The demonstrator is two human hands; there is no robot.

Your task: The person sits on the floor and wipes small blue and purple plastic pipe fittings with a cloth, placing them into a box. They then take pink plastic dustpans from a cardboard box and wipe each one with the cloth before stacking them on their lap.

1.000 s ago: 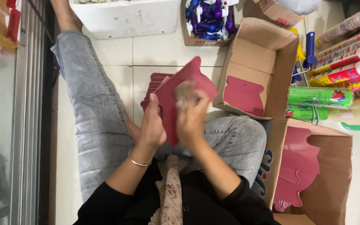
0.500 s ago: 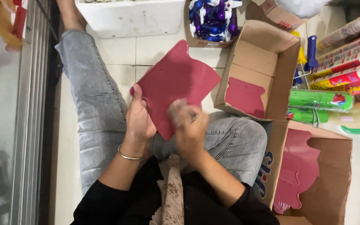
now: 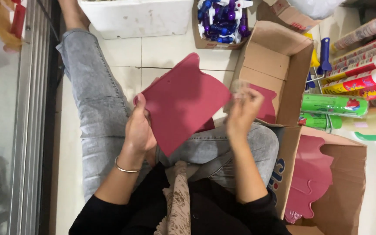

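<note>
My left hand grips the left edge of a flat dark-red plastic piece, holding it tilted above my lap. My right hand is off the piece's right edge, fingers pinched together on something small and blurred that I cannot make out. More dark-red pieces lie in an open cardboard box just beyond my right hand and in a second cardboard box at the lower right.
I sit on a white tiled floor, one leg in grey jeans stretched left. A white foam box and a box of blue-purple items stand ahead. Colourful tubes and green cans lie right. A metal door frame runs along the left.
The red piece has been turned flat towards me and lifted. My right hand came off it and moved right towards the open box, while my left hand kept its grip.
</note>
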